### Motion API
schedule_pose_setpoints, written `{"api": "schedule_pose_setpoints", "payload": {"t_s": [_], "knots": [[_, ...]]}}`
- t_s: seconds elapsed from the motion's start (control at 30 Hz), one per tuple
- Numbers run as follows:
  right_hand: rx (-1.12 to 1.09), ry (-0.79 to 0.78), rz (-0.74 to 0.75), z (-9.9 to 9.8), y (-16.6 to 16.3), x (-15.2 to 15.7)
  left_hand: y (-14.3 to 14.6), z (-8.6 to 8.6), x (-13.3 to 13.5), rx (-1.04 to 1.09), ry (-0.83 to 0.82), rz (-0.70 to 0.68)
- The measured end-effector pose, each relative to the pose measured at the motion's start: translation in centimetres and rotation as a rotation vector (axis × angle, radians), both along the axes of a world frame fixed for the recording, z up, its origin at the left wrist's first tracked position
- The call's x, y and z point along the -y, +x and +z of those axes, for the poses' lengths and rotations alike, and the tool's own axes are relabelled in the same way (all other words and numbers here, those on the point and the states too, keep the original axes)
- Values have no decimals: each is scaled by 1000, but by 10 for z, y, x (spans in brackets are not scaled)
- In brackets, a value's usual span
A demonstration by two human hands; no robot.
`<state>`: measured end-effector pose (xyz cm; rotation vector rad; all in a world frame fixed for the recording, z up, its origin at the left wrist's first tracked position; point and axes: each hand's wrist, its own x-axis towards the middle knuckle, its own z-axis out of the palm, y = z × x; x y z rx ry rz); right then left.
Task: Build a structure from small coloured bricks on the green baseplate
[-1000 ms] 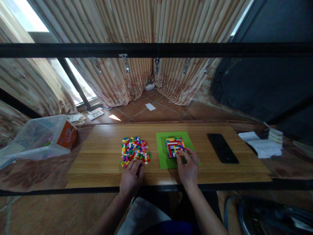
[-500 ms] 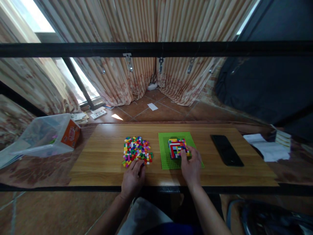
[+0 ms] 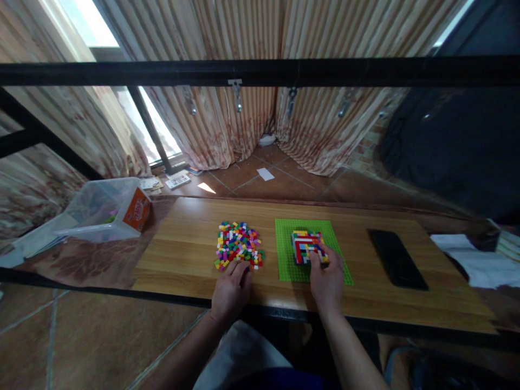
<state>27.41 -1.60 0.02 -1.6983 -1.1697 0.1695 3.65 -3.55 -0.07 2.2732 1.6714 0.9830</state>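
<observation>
A loose pile of small multicoloured toy bricks (image 3: 239,244) lies on the wooden table. At its near edge rests my left hand (image 3: 232,287), fingers curled and pinched around what looks like a small dark blue brick, mostly hidden by the fingers. To the right, a green studded baseplate (image 3: 284,271) carries a multicoloured brick model (image 3: 303,245) with red and white rows on top. My right hand (image 3: 327,279) grips the model at its near right corner, thumb on the near side and fingers along the right; they cover part of it.
A black phone (image 3: 397,259) lies on the table (image 3: 179,238) to the right. A clear plastic bin (image 3: 97,208) with an orange label stands off the left end. White papers (image 3: 475,257) lie beyond the right end. A black bar (image 3: 260,72) crosses above the table's far side.
The view has swung and tilted slightly, so the table sits at an angle. Both hands keep nearly the same places at the pile and the model.
</observation>
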Motion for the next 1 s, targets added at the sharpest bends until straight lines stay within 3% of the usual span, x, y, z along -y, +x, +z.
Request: {"api": "schedule_pose_setpoints", "payload": {"t_s": [0.17, 0.27, 0.37, 0.47, 0.53, 0.7, 1.0], "knots": [[59, -20, 23, 2, 6, 2, 2, 2, 1, 21, -30, 16], [170, 62, -10, 13, -3, 9, 2, 2, 2, 39, -39, 9], [227, 105, 120, 24, -27, 19, 1, 2, 3, 45, -48, -3], [196, -9, 379, 23, -58, 25, 1, 2, 4, 38, -61, 0], [192, -78, 456, 18, -76, 24, 2, 2, 5, 44, -57, -2], [266, -200, 483, 7, -93, 10, 2, 1, 4, 42, -47, -20], [487, -302, 508, 10, -96, 4, 0, 1, 3, 29, -37, -15]]}}
